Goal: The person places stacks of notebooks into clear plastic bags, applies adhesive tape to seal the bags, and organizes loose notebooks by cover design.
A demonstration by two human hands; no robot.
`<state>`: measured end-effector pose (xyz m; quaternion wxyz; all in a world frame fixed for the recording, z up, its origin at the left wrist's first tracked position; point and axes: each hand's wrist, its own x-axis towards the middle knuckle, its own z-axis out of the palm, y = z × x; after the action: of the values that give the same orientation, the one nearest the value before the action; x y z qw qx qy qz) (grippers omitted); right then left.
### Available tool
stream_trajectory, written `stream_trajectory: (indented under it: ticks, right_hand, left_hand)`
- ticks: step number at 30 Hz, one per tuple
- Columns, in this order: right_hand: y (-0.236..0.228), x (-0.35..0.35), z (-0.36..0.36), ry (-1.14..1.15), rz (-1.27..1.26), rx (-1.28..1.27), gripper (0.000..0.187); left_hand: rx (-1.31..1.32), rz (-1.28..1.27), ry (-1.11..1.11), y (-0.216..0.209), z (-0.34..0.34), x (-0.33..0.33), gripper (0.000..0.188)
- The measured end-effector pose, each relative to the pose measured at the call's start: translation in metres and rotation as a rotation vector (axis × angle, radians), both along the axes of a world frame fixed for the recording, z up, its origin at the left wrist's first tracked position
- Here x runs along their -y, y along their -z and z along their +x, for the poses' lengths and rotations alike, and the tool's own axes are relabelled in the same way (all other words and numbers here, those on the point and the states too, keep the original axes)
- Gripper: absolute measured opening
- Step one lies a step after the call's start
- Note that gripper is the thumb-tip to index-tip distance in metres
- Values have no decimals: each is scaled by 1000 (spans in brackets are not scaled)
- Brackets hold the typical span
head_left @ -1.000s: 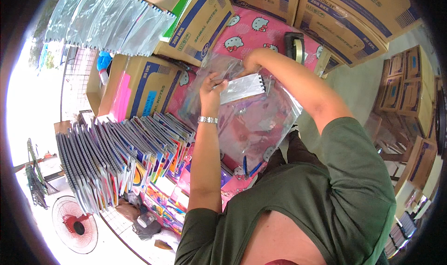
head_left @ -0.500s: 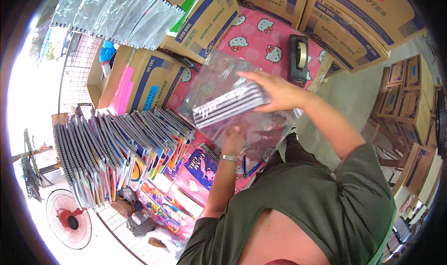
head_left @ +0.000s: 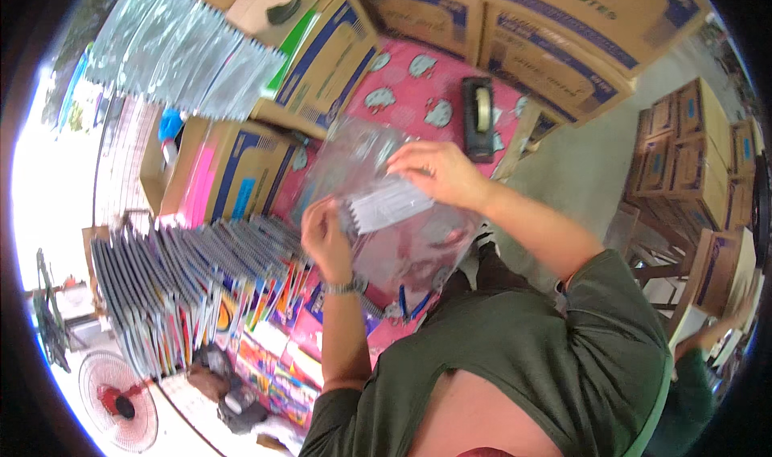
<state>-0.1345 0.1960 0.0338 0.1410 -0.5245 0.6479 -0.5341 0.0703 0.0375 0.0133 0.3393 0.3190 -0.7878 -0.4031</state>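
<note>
A small white stack of notebooks [head_left: 392, 204], with a jagged bound edge on its left, lies in a clear plastic bag [head_left: 342, 153]. My right hand [head_left: 442, 173] is closed over the stack's upper right end, fingers curled at the plastic. At the bound end my left hand [head_left: 325, 238], a metal band at its wrist, has its fingers curled together on the plastic; the exact pinch is blurred. Below the bag, a tool with blue handles [head_left: 412, 304] shows on the pink patterned table cover [head_left: 400, 73]. A black tape dispenser [head_left: 478, 123] stands beyond my right hand.
A long row of spiral notebooks [head_left: 193, 272] stands at the left. Plastic-wrapped notebooks [head_left: 181, 51] top the cartons [head_left: 322, 67] at far left. More cartons [head_left: 555, 59] line the back. A fan [head_left: 121, 405] stands lower left. Another person's sleeve [head_left: 687, 401] shows lower right.
My left hand has come up from under the plastic to the stack's bound end. My right hand stays at the stack's right end, its fingers more curled. The whole view has shifted.
</note>
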Motion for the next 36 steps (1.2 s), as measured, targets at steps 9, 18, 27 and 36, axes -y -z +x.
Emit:
stream_trajectory:
  ticks: [9, 18, 27, 36]
  right_hand:
    - [-19, -17, 1, 48, 7, -166, 21]
    - [48, -40, 18, -174, 91, -351, 39]
    - [42, -35, 2, -25, -13, -149, 30]
    - [50, -14, 24, -296, 110, -332, 38]
  left_hand:
    - [569, -681, 109, -36, -12, -35, 30]
    - [274, -524, 310, -38, 38, -42, 22]
    - [-241, 175, 119, 14, 14, -18, 56]
    - [277, -113, -67, -50, -39, 28, 38]
